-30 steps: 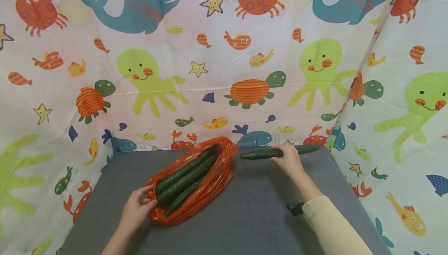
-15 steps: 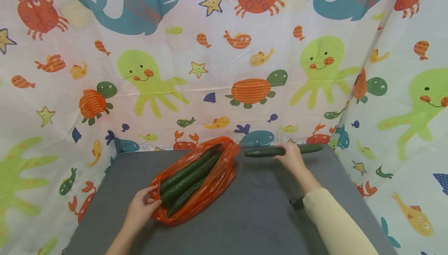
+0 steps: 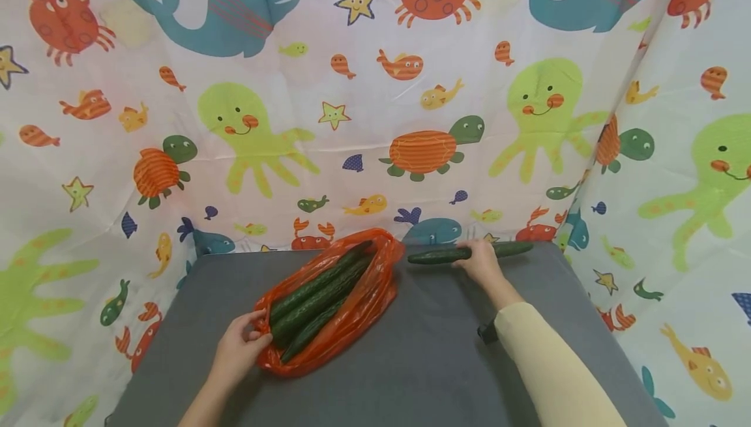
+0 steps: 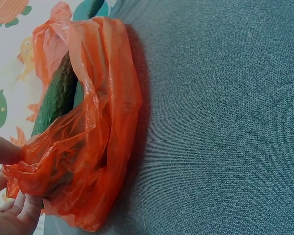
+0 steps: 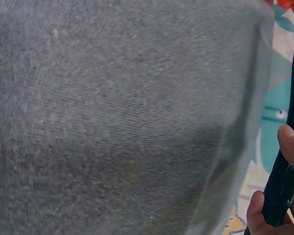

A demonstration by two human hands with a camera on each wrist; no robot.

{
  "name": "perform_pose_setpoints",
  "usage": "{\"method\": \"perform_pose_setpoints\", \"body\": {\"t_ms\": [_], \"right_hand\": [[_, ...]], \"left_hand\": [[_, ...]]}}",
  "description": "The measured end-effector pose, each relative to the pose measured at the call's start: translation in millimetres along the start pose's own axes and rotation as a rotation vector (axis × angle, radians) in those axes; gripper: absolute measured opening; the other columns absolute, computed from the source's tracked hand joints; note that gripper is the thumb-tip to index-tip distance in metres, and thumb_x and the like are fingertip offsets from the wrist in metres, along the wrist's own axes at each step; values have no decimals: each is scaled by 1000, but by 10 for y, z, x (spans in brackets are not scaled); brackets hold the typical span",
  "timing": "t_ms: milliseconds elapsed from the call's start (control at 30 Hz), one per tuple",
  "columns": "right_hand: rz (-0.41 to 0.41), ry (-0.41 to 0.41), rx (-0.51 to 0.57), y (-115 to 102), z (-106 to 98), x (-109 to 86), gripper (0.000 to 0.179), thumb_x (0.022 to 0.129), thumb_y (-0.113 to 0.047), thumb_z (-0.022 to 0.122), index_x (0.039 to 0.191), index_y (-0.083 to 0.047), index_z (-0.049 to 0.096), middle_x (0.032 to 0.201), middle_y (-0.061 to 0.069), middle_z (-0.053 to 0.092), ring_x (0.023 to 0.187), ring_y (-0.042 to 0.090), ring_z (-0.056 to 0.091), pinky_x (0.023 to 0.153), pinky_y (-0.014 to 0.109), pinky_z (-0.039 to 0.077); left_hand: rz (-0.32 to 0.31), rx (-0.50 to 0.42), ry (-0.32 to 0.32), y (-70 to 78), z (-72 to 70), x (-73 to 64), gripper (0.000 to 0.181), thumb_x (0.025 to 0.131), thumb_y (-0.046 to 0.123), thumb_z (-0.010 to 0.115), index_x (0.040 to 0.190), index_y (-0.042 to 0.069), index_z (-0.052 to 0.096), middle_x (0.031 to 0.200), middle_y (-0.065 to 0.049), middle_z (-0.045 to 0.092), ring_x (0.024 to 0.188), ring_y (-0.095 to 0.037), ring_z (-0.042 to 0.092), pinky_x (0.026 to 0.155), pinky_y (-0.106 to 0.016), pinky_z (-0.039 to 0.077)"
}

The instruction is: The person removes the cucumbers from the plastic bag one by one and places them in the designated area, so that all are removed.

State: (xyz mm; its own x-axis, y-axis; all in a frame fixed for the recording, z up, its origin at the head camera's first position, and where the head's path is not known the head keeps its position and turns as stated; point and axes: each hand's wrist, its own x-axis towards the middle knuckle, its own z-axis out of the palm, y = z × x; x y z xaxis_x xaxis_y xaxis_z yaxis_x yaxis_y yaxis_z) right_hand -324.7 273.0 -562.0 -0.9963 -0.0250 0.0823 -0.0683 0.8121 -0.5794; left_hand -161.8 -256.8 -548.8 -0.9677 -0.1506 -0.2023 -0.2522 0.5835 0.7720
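Note:
An orange-red plastic bag (image 3: 364,309) lies on the grey table, its mouth spread around several dark green cucumbers (image 3: 311,306). My left hand (image 3: 237,345) pinches the near left edge of the bag; in the left wrist view the thumb and fingers (image 4: 5,152) grip its crumpled plastic (image 4: 63,161). At the back right, my right hand (image 3: 482,264) holds a single long cucumber (image 3: 431,257) by its middle, lying crosswise near the far table edge. The right wrist view shows the thumb and fingers wrapped round that cucumber (image 5: 281,188).
The grey cloth-covered table (image 3: 411,362) ends at the back against a white curtain (image 3: 364,173) printed with sea animals, which also stands on both sides. A small black object (image 3: 487,332) shows beside the right sleeve (image 3: 545,355), at the wrist.
My right hand, still holding the cucumber, has shifted only slightly. The left hand stays on the bag's edge, and the whole head view has drifted a little.

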Motion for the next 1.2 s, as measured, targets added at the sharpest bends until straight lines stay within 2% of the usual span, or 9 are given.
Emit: {"method": "perform_pose_setpoints", "body": {"t_ms": [167, 300, 433, 633, 1000, 1200], "right_hand": [[29, -11, -1, 36, 91, 63, 48, 81, -17, 85, 122, 0, 70, 134, 31, 56, 131, 50, 45, 110, 62, 34], [-2, -6, -15, 68, 171, 82, 47, 79, -15, 86, 120, 2, 71, 129, 29, 61, 128, 50, 49, 108, 60, 37], [-31, 7, -28, 118, 217, 66, 47, 78, -14, 87, 119, 4, 71, 124, 30, 64, 125, 50, 51, 107, 60, 38], [-6, -2, -75, 160, 209, 38, 49, 79, -12, 86, 121, 5, 69, 125, 30, 62, 124, 50, 52, 107, 58, 39], [39, -94, -97, 144, 180, 21, 60, 81, -18, 85, 135, -4, 64, 142, 22, 57, 135, 47, 46, 107, 61, 40], [33, -109, -63, 132, 179, 26, 67, 80, -20, 86, 139, -2, 60, 146, 23, 53, 138, 46, 43, 110, 60, 36]], "left_hand": [[-6, -1, 8, -10, -5, -8, 55, 91, 20, 73, 143, 14, 56, 151, -16, 42, 112, -30, 62, 71, -32, 54], [-10, -11, 16, -9, -13, -20, 56, 89, 19, 73, 142, 12, 56, 149, -15, 43, 107, -27, 63, 68, -30, 53], [-6, -9, 27, -3, -25, -21, 55, 90, 19, 73, 142, 13, 57, 149, -15, 43, 109, -28, 62, 69, -30, 53], [-3, -5, 21, 3, -39, -5, 55, 90, 20, 73, 143, 15, 56, 152, -15, 41, 112, -30, 62, 71, -32, 54], [0, -4, 30, 8, -65, 0, 55, 90, 19, 73, 143, 13, 56, 151, -15, 42, 110, -29, 63, 70, -31, 54], [16, -3, 23, 20, -109, -6, 55, 91, 19, 73, 143, 12, 56, 149, -18, 42, 109, -30, 64, 69, -30, 54]]}}
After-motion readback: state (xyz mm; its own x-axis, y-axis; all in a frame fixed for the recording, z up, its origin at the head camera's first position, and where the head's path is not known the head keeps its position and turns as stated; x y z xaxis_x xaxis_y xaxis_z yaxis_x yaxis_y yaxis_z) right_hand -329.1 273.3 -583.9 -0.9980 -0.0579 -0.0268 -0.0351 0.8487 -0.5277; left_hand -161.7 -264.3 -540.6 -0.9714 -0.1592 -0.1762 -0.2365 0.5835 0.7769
